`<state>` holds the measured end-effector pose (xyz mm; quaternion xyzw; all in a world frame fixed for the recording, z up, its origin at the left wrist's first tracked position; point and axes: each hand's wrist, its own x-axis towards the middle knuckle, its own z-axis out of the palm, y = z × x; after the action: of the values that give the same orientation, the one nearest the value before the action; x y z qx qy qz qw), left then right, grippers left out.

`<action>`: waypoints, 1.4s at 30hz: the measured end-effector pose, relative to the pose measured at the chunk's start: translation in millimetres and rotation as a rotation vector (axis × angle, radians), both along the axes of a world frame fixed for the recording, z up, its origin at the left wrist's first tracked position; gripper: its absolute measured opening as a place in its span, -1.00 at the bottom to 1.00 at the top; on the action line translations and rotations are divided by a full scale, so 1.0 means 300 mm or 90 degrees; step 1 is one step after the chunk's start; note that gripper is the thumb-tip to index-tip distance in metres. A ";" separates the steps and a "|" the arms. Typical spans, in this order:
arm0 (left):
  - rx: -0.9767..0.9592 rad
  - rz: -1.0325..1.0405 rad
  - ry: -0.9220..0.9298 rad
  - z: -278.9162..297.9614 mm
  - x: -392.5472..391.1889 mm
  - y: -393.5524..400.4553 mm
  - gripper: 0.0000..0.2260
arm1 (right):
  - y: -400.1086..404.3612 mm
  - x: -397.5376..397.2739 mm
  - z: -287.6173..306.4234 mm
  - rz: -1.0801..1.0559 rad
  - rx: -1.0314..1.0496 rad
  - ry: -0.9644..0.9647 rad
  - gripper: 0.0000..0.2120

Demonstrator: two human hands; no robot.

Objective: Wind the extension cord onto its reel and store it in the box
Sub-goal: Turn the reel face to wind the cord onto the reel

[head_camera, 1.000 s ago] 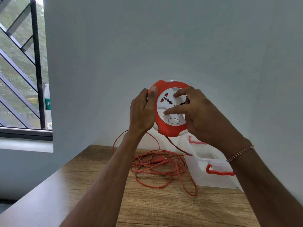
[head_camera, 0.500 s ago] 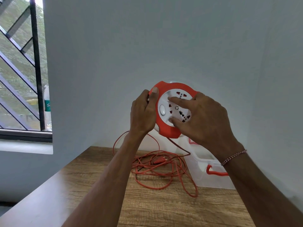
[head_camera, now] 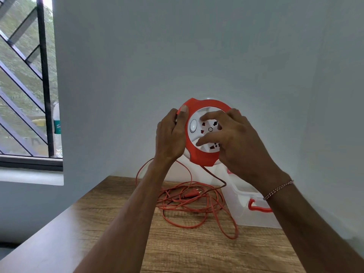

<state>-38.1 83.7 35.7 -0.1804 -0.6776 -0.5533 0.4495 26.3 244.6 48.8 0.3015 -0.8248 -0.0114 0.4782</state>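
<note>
Pale grey walls meet in a corner behind a wood-grain table (head_camera: 177, 251), with a barred window (head_camera: 25, 79) off to the left. Above the table, the left hand (head_camera: 170, 137) grips the orange rim of the reel (head_camera: 204, 133), thumb laid along its front edge, holding it upright in the air. The right hand (head_camera: 239, 143) spreads curled fingers over the white socket face, fingertips pressing into it as if to turn it. From the reel's lower edge the extension cord (head_camera: 197, 201) drops to a loose tangle on the table, its plug (head_camera: 192, 194) lying in the heap. Just right of the tangle sits the clear box (head_camera: 246, 209) with red latches. Winding looks barely begun. To do it well, hold the rim fixed, turn the face evenly, and watch the tangle so no loops snag or knot on entering the reel.
</note>
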 end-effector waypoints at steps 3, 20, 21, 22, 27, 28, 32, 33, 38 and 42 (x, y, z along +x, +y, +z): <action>-0.006 0.010 -0.001 0.001 0.000 -0.002 -0.51 | -0.006 0.008 -0.002 -0.060 0.013 -0.042 -0.59; -0.020 -0.007 0.017 0.001 0.004 0.007 -0.58 | 0.005 -0.002 -0.006 -0.148 -0.125 0.023 -0.40; -0.023 -0.007 0.015 0.001 0.003 0.011 -0.60 | 0.001 -0.002 -0.004 -0.131 -0.161 0.003 -0.38; -0.027 -0.007 0.013 0.000 0.003 0.015 -0.61 | -0.003 -0.001 -0.003 -0.108 -0.188 -0.011 -0.37; -0.028 -0.011 0.017 -0.004 0.000 0.013 -0.62 | 0.004 0.011 0.005 -0.033 -0.175 0.008 -0.52; -0.026 -0.013 0.018 -0.004 -0.001 0.009 -0.61 | 0.010 0.014 0.011 -0.014 -0.166 0.012 -0.59; -0.025 -0.014 0.018 0.000 -0.002 0.003 -0.59 | 0.038 0.017 0.029 0.019 -0.054 -0.009 -0.72; -0.027 -0.011 0.017 0.000 -0.001 0.003 -0.59 | 0.039 0.021 0.031 0.013 -0.035 -0.036 -0.67; -0.031 -0.006 0.014 0.002 0.001 0.006 -0.59 | 0.013 0.037 0.028 -0.090 0.010 -0.082 -0.49; -0.041 -0.014 0.016 0.001 0.006 0.010 -0.60 | 0.023 0.035 0.016 -0.101 -0.004 -0.016 -0.48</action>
<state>-36.4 86.8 36.0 -0.2097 -0.6873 -0.5336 0.4459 36.7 251.6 53.6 0.2338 -0.8521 -0.0426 0.4662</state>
